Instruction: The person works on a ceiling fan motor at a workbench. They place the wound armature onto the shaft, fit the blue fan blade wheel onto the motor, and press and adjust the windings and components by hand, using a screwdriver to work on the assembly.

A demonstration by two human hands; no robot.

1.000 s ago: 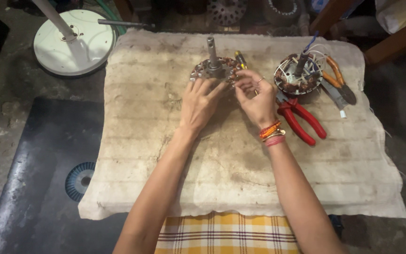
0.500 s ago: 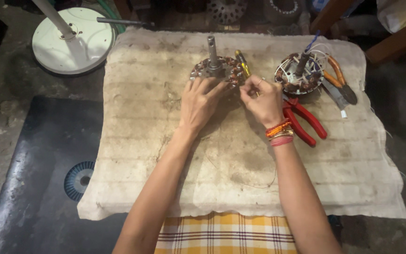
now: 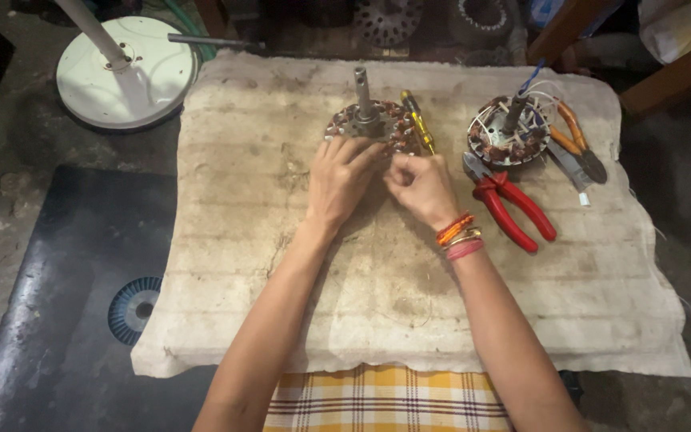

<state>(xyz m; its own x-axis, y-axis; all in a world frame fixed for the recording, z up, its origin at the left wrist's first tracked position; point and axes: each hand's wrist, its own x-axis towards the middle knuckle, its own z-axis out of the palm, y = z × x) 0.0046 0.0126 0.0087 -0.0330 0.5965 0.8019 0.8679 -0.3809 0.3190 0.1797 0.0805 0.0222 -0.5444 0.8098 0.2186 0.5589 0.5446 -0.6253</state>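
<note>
the wound stator [image 3: 369,124], a round core ringed with copper coils and an upright steel shaft at its centre, lies toward the far edge of a dirty cream cloth [image 3: 281,264], and everything here is placed from it. the left hand [image 3: 344,178] rests on the stator's near rim, fingers spread flat over the coils. the right hand [image 3: 421,188] sits just right of it at the same rim, fingertips pressed together as if pinching something fine; what they pinch is too small to tell. a yellow-handled screwdriver [image 3: 417,122] lies against the stator's right side. further right stands a second stator [image 3: 509,134] with loose wires, and near it red-handled pliers [image 3: 509,204] and orange-handled pliers [image 3: 573,140]. left of the stator and off the cloth is a white round fan base [image 3: 125,72] with a pole. nearer the person on that side, a dark slab [image 3: 65,264] carries a round blue-ribbed disc [image 3: 135,310]. the cloth lies on a grimy concrete floor [image 3: 1,192].
</note>
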